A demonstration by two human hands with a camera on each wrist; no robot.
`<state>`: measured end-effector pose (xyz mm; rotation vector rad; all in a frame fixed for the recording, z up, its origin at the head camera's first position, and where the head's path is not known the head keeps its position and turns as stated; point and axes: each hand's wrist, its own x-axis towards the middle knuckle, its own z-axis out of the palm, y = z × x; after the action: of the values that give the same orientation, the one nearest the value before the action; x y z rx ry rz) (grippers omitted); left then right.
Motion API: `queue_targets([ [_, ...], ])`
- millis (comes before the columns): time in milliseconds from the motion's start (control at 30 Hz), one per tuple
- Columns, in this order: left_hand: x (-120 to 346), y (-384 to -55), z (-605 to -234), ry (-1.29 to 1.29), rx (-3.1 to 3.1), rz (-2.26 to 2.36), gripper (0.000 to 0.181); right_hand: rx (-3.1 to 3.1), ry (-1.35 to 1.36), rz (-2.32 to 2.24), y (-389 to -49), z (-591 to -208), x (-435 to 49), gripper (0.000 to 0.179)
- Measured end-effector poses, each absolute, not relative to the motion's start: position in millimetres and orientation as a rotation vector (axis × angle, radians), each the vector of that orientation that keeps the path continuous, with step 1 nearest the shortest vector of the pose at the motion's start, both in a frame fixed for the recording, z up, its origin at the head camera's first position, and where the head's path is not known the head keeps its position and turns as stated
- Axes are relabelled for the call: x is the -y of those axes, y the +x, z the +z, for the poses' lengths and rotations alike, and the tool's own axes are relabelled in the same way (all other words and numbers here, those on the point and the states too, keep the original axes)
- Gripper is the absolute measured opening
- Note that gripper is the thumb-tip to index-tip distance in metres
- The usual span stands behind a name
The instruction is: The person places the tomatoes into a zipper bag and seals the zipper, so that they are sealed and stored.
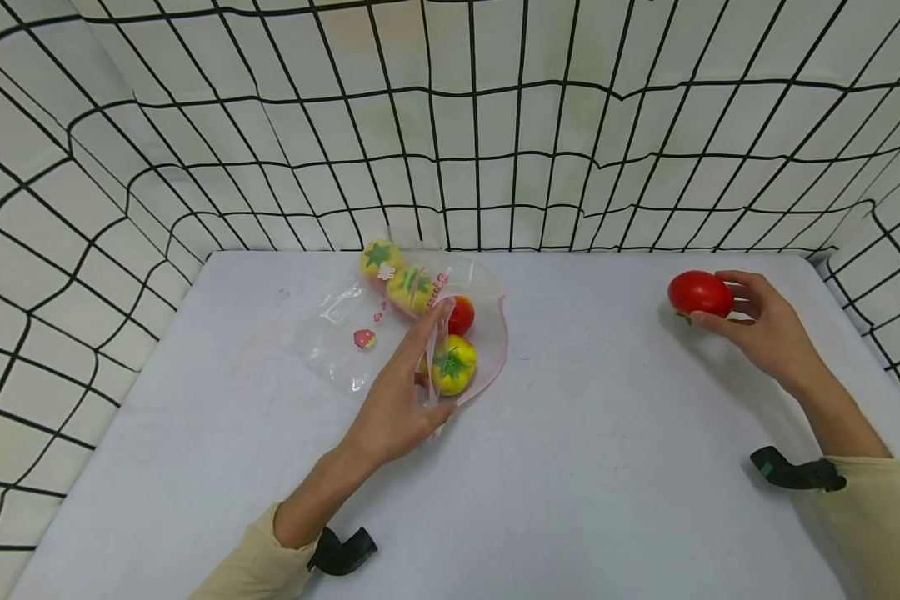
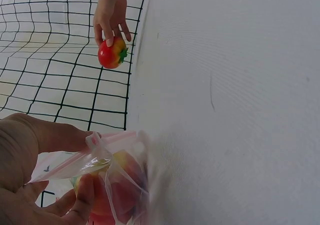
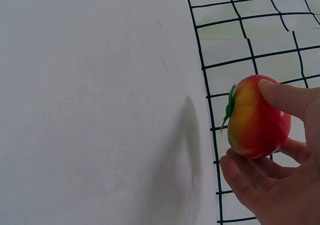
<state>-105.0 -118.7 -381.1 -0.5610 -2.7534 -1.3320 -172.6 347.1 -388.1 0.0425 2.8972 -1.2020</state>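
A clear plastic zip bag (image 1: 360, 329) lies on the white table (image 1: 585, 433), holding several toy fruits: yellow ones with green tops (image 1: 452, 364) and a red one (image 1: 461, 315). My left hand (image 1: 405, 392) pinches the bag's open rim (image 2: 107, 152) between thumb and fingers, lifting the mouth. In the left wrist view the fruit (image 2: 117, 185) shows through the plastic. My right hand (image 1: 757, 325) is far to the right and grips a red toy tomato (image 1: 699, 293) with a green stem, held above the table. The right wrist view shows the tomato (image 3: 257, 116) between thumb and curled fingers (image 3: 250, 177).
Black-gridded white fabric walls (image 1: 450, 125) close in the table on three sides. A small strawberry print (image 1: 364, 337) marks the bag. Bare table surface lies between the two hands and toward the front edge.
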Motion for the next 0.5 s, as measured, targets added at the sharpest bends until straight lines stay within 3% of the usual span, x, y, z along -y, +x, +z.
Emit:
queue_targets([
  [500, 119, -105, -382, -0.562, 2.750, -1.323, 0.125, -2.913, -0.052, -1.237, -164, -378, -331, 0.077],
])
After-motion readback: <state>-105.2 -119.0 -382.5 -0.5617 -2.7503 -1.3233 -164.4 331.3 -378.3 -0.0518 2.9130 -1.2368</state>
